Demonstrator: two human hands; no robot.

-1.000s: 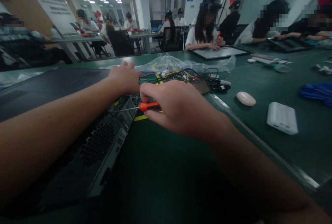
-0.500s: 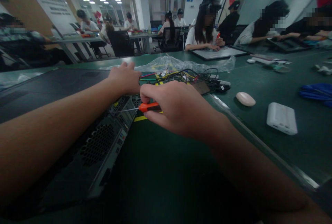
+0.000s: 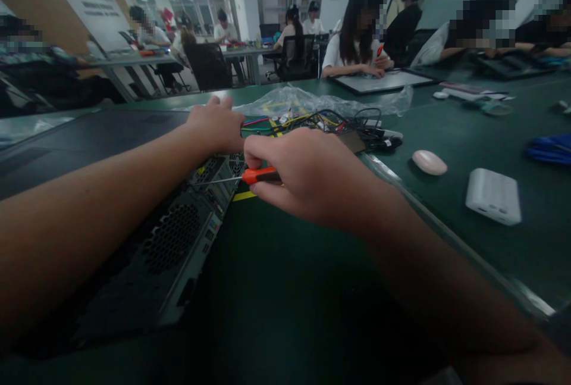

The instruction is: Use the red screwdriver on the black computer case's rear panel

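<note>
A black computer case (image 3: 173, 254) lies on its side on the green table (image 3: 285, 290), its perforated rear panel facing me. My left hand (image 3: 216, 126) rests on the case's far top edge, fingers curled over it. My right hand (image 3: 307, 180) is closed round an orange-handled screwdriver (image 3: 261, 175). The thin metal shaft points left and its tip touches the rear panel near the fan grille (image 3: 235, 163).
A tangle of coloured wires (image 3: 312, 122) and a clear plastic bag (image 3: 321, 102) lie behind my hands. A pink oval object (image 3: 429, 162), a white box (image 3: 493, 196) and blue items (image 3: 551, 149) sit to the right. Other people work at the far side and at tables behind.
The view has tilted slightly, so everything sits a little higher in frame. Both hands and the screwdriver keep the same position against the case.
</note>
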